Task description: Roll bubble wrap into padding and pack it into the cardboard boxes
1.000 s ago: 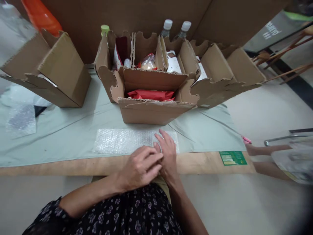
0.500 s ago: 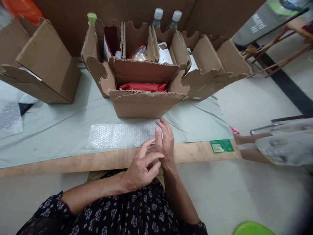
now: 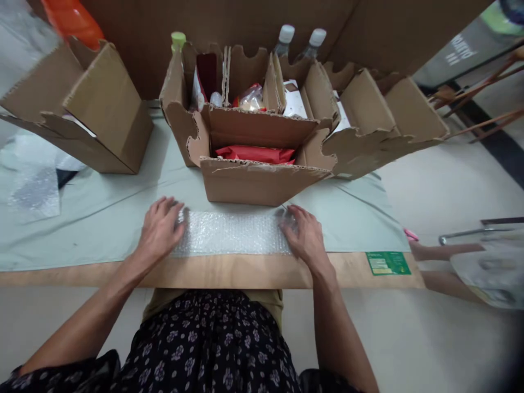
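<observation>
Bubble wrap [image 3: 233,233] lies flat as a long strip near the front edge of the table [image 3: 245,272], on the pale green cloth [image 3: 110,229] that covers most of the top. The left hand [image 3: 156,232] is at the strip's left end and the right hand [image 3: 308,237] at its right end, well apart from each other. On each hand the grip is spread, thumb away from the fingers, with clear plastic showing blurred in the gap; I cannot tell whether either one pinches it.

Just behind the strip stands an open cardboard box [image 3: 254,185] with a red packet [image 3: 256,155] inside. Behind that box runs a row of open cardboard compartments [image 3: 360,144], several of them holding goods, and two white-capped bottles [image 3: 284,42] rise at the back. Another carton [image 3: 117,117] stands apart on the left, with a loose piece of bubble film [image 3: 36,194] in front of it. A green card [image 3: 388,263] lies on the bare wooden edge at the right, near the legs [image 3: 448,252] of another person.
</observation>
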A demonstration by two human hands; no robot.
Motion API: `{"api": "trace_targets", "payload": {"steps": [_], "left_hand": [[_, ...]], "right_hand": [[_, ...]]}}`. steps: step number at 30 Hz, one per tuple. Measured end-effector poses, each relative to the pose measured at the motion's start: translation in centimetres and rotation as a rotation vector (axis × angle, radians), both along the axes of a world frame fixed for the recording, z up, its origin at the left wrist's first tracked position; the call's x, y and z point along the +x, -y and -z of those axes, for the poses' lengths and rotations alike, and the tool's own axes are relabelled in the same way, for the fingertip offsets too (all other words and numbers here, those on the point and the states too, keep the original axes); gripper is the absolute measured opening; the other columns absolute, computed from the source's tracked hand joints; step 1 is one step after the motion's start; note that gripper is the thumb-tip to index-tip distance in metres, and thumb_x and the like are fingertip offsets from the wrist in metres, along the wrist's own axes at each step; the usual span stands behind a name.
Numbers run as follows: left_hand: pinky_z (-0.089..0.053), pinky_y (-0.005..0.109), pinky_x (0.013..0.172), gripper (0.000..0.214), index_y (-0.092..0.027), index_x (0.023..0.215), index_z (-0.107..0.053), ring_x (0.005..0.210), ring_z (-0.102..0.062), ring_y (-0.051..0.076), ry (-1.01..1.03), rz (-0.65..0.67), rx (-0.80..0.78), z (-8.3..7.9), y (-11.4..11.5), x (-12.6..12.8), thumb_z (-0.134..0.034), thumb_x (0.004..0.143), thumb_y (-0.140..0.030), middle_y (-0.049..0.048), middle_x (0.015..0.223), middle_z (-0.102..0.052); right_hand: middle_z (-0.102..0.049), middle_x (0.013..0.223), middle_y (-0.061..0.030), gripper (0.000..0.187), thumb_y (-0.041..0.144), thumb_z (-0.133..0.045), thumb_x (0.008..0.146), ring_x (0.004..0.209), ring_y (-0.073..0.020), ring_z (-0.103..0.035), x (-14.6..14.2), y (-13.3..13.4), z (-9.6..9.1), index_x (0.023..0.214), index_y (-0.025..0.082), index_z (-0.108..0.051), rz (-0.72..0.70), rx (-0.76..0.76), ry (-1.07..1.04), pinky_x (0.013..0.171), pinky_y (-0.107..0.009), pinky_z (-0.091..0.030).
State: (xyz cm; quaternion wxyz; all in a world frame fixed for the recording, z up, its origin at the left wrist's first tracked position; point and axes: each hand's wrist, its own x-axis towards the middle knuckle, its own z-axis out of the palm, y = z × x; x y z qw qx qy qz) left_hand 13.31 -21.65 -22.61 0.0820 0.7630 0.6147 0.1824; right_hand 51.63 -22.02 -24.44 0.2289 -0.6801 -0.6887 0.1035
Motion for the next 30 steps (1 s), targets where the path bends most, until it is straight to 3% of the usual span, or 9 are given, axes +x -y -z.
{"api": "trace_targets", "payload": {"steps": [3, 7, 12, 17, 21, 23, 25, 28, 30], "left_hand": [[-0.042, 0.063, 0.113, 0.036, -0.012, 0.113, -0.071, 0.14, -0.046, 0.046, -0.134, -0.007, -0.059, 0.4, -0.7, -2.0, -0.055, 0.087, -0.029, 0.0247, 0.14, -0.06], [-0.05, 0.052, 0.102, 0.02, -0.019, 0.089, -0.07, 0.122, -0.062, 0.039, -0.127, 0.024, -0.133, -0.3, 0.0, -2.3, -0.053, 0.082, -0.027, 0.018, 0.128, -0.069], [-0.051, 0.039, 0.079, 0.027, -0.023, 0.101, -0.069, 0.085, -0.072, 0.03, -0.225, -0.005, -0.244, -3.7, -1.9, -4.8, -0.048, 0.085, -0.026, 0.0078, 0.091, -0.078], [-0.047, 0.045, 0.09, 0.036, -0.02, 0.11, -0.072, 0.099, -0.07, 0.035, -0.434, 0.067, -0.112, -7.5, -8.5, -4.2, -0.051, 0.08, -0.019, 0.0121, 0.1, -0.078], [-0.041, 0.054, 0.106, 0.046, -0.013, 0.129, -0.065, 0.127, -0.058, 0.038, -0.35, 0.036, 0.043, -6.9, -10.9, -0.9, -0.059, 0.083, -0.016, 0.0206, 0.132, -0.067], [-0.037, 0.058, 0.112, 0.052, -0.01, 0.137, -0.06, 0.135, -0.051, 0.039, -0.206, 0.022, 0.109, -5.7, -9.1, -0.4, -0.061, 0.085, -0.018, 0.0236, 0.145, -0.058], [-0.04, 0.058, 0.112, 0.045, -0.01, 0.134, -0.061, 0.131, -0.055, 0.036, 0.0, 0.049, 0.101, -4.6, -5.0, -0.6, -0.057, 0.092, -0.023, 0.0222, 0.139, -0.062], [-0.048, 0.053, 0.11, 0.037, -0.02, 0.129, -0.066, 0.127, -0.06, 0.03, 0.348, 0.261, -0.136, -3.8, 3.0, -1.3, -0.058, 0.097, -0.037, 0.0125, 0.131, -0.068], [-0.05, 0.052, 0.11, 0.063, -0.027, 0.142, -0.058, 0.134, -0.057, 0.032, 0.491, 0.348, -0.324, -3.7, 7.5, -1.1, -0.073, 0.086, -0.052, 0.0106, 0.144, -0.062]], "right_hand": [[-0.068, 0.137, -0.0134, 0.024, 0.036, -0.055, 0.091, 0.122, -0.0345, -0.062, -0.3, -0.1, 0.3, 0.101, 0.021, -0.072, -0.077, -0.015, 0.056, 0.097, -0.052, -0.049], [-0.076, 0.11, -0.011, 0.018, 0.035, -0.054, 0.092, 0.104, -0.0307, -0.069, -1.2, 1.9, -1.5, 0.088, 0.023, -0.067, -0.088, -0.026, -0.069, 0.091, -0.047, -0.051], [-0.074, 0.092, -0.0039, 0.029, 0.034, -0.056, 0.093, 0.083, -0.0214, -0.072, -4.0, 6.9, -4.2, 0.118, 0.023, -0.064, -0.14, -0.268, -0.402, 0.076, -0.033, -0.055], [-0.069, 0.086, 0.0001, 0.06, 0.028, -0.058, 0.091, 0.072, -0.0176, -0.064, -10.0, 9.5, -3.3, 0.15, 0.025, -0.051, -0.258, -0.433, -0.581, 0.069, -0.03, -0.054], [-0.072, 0.095, -0.0024, 0.067, 0.029, -0.058, 0.091, 0.075, -0.0193, -0.065, -12.8, 9.4, -2.4, 0.157, 0.026, -0.046, -0.243, -0.449, -0.608, 0.072, -0.032, -0.055], [-0.075, 0.102, -0.0046, 0.059, 0.032, -0.058, 0.091, 0.079, -0.0207, -0.067, -13.0, 9.2, -2.5, 0.15, 0.027, -0.056, -0.253, -0.445, -0.621, 0.077, -0.035, -0.057], [-0.077, 0.107, -0.0065, 0.044, 0.036, -0.06, 0.091, 0.083, -0.0222, -0.068, -12.7, 9.0, -2.7, 0.133, 0.026, -0.071, -0.289, -0.484, -0.653, 0.081, -0.037, -0.056], [-0.077, 0.105, -0.0079, 0.032, 0.042, -0.063, 0.091, 0.085, -0.0222, -0.068, -12.5, 8.5, -3.2, 0.112, 0.023, -0.079, -0.271, -0.631, -0.845, 0.078, -0.036, -0.056], [-0.076, 0.097, -0.0058, 0.033, 0.047, -0.065, 0.091, 0.077, -0.0187, -0.066, -13.0, 7.9, -3.3, 0.11, 0.022, -0.077, -0.198, -0.703, -1.049, 0.071, -0.032, -0.054]]}}
